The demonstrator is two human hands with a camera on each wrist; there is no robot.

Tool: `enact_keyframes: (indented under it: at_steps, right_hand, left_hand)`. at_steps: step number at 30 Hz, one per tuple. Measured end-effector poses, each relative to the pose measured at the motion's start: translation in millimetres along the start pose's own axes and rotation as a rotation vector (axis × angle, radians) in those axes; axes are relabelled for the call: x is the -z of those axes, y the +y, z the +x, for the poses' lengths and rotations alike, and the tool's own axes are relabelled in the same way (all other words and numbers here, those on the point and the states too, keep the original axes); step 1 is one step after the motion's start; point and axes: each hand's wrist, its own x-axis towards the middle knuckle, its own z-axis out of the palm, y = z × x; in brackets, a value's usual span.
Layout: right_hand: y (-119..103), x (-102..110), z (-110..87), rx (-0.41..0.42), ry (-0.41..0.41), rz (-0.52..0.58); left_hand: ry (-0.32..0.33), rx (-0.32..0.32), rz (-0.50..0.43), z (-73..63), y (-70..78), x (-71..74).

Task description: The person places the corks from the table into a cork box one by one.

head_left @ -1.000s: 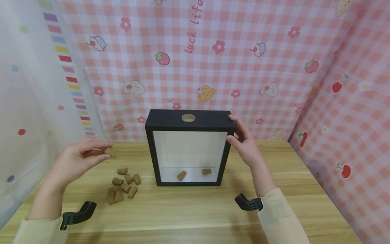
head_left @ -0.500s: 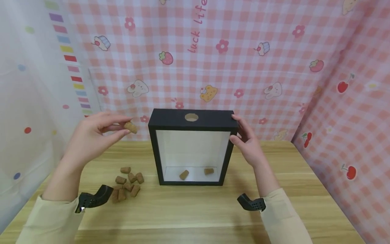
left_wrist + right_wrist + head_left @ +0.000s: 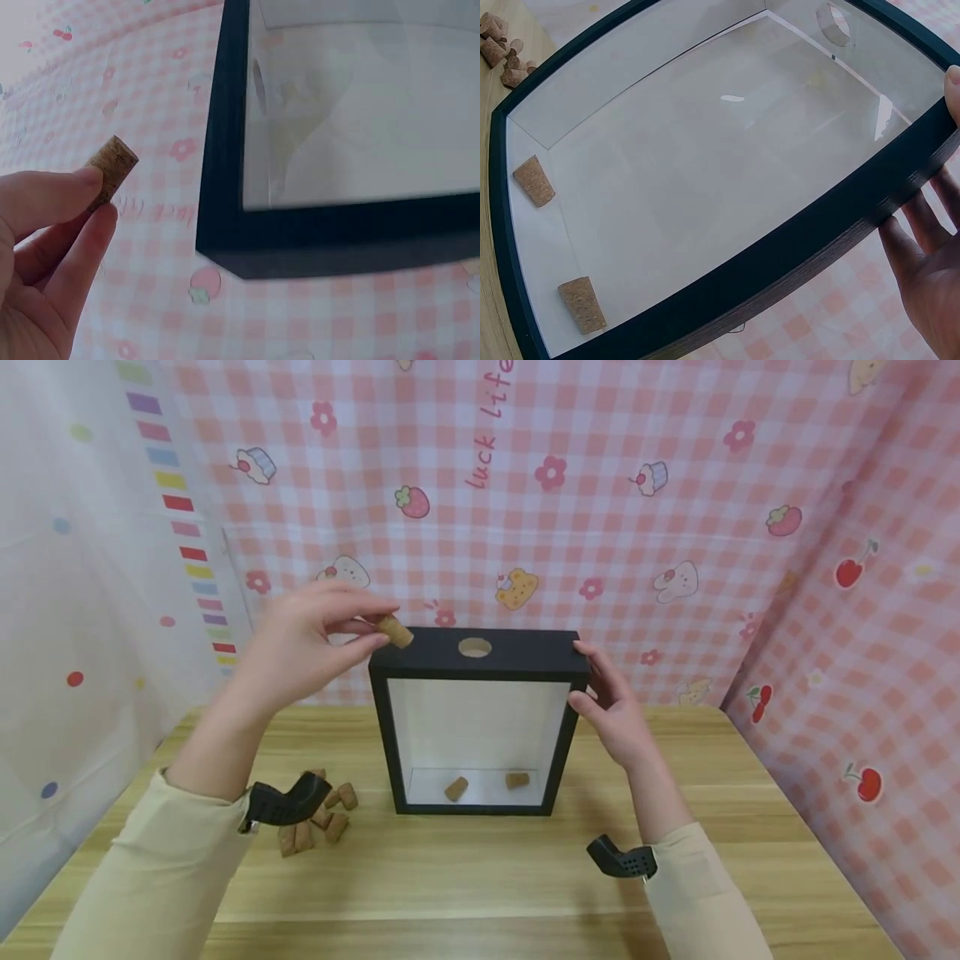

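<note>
My left hand [image 3: 303, 639] pinches a cork [image 3: 395, 632] between thumb and fingers, near the top left corner of a black-framed box [image 3: 420, 650]. In the left wrist view the cork [image 3: 114, 166] sticks out past the fingertips, beside the frame. The box stands upright, with a clear front and a round hole [image 3: 475, 647] in its top. Two corks lie on its white floor, one at left [image 3: 456, 789] and one at right [image 3: 517, 781]. With thumb in front and fingers behind, my right hand [image 3: 617, 714] grips the box's upper right edge.
Several loose corks [image 3: 335, 827] lie on the wooden table [image 3: 480, 885] left of the box, partly hidden by my left forearm and its black wrist mount [image 3: 288, 802]. A pink checked curtain [image 3: 450, 527] hangs close behind the box.
My left hand has risen from near the cork pile and moved right with its cork, to the box's top left corner. The right hand stays on the box. The head view has shifted slightly.
</note>
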Motion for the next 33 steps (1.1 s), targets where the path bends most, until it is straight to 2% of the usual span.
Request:
enact_keyframes:
  at_steps: [6, 10, 13, 19, 25, 29, 33]
  right_hand:
    - [-1, 1, -0.5, -0.009, 0.002, -0.013]
    - [0, 2, -0.5, -0.011, 0.008, -0.021]
    - [1, 2, -0.3, -0.009, 0.006, -0.018]
    - [2, 0, 0.3, 0.013, -0.003, -0.002]
    - [2, -1, 0.5, 0.023, -0.01, 0.012]
    - [2, -1, 0.3, 0.027, -0.01, 0.019]
    - [2, 0, -0.4, 0.023, -0.008, 0.025]
  left_hand:
    - [-0.056, 0.063, 0.031, 20.3, 6.1, -17.0]
    - [-0.101, 0.106, 0.003, 30.4, 9.6, -33.1]
    - [-0.133, 0.129, -0.032, 35.5, 11.1, -46.3]
    - [-0.154, 0.172, -0.004, 39.8, 10.3, -66.3]
    - [-0.185, 0.173, 0.045, 41.5, 7.3, -76.3]
    - [-0.216, 0.17, 0.073, 43.7, 6.4, -79.3]
    - [-0.218, 0.168, 0.076, 45.8, 6.5, -80.7]
